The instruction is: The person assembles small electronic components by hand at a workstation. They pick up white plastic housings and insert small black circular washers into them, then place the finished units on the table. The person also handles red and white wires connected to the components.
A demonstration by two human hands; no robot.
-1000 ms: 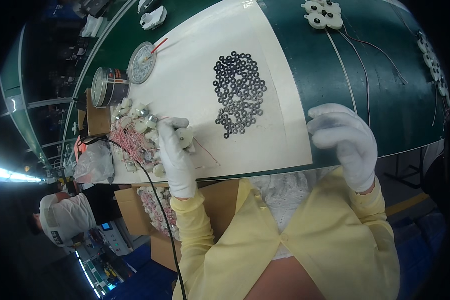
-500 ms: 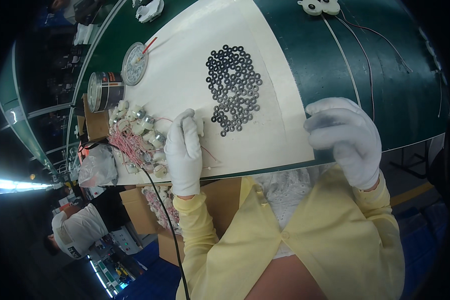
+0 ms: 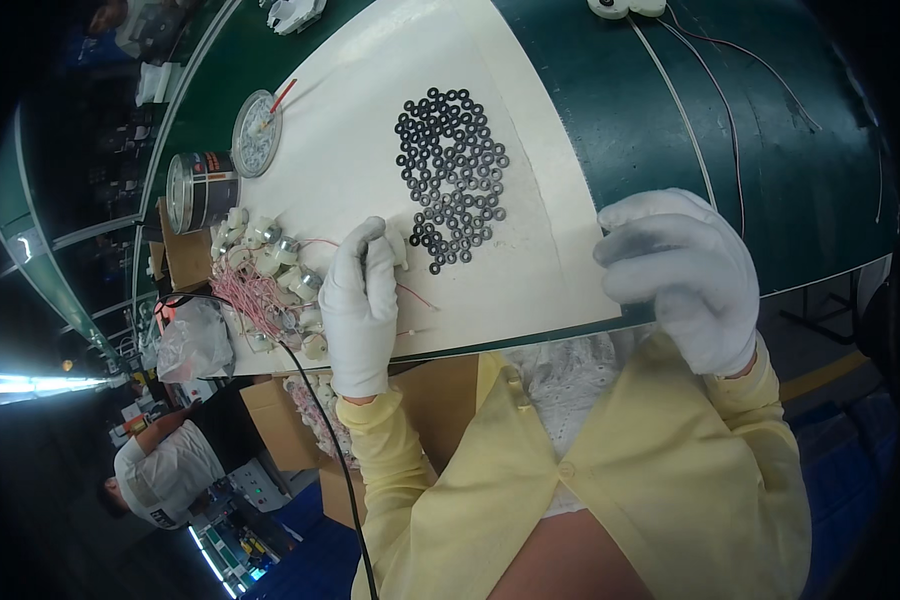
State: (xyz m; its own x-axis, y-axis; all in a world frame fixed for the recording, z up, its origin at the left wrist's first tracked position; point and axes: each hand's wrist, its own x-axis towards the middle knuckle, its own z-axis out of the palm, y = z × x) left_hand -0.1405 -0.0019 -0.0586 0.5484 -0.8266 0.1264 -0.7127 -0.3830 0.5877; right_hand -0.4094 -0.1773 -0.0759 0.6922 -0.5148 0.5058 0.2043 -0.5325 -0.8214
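Observation:
My left hand, in a white glove, is closed at the mat's near left, thumb and fingers pressed together. A white plastic part shows at the far side of its fingertips, mostly hidden by them; thin reddish wire comes out beside the hand. My right hand, gloved too, hovers over the mat's right edge. Its fingers are curved and apart from the thumb, with nothing visible in them; the fingertips are stained grey. Between and beyond the hands, many small black rings lie flat in a loose patch on the white mat.
Left of my left hand is a heap of white parts with pink wires. Beyond it stand a tin can and a round dish with a red stick. Wired white pieces lie far right. A black cable hangs past the table edge.
The table and its contents have shifted slightly left in view. Both hands keep nearly the same pose, and the rings look undisturbed.

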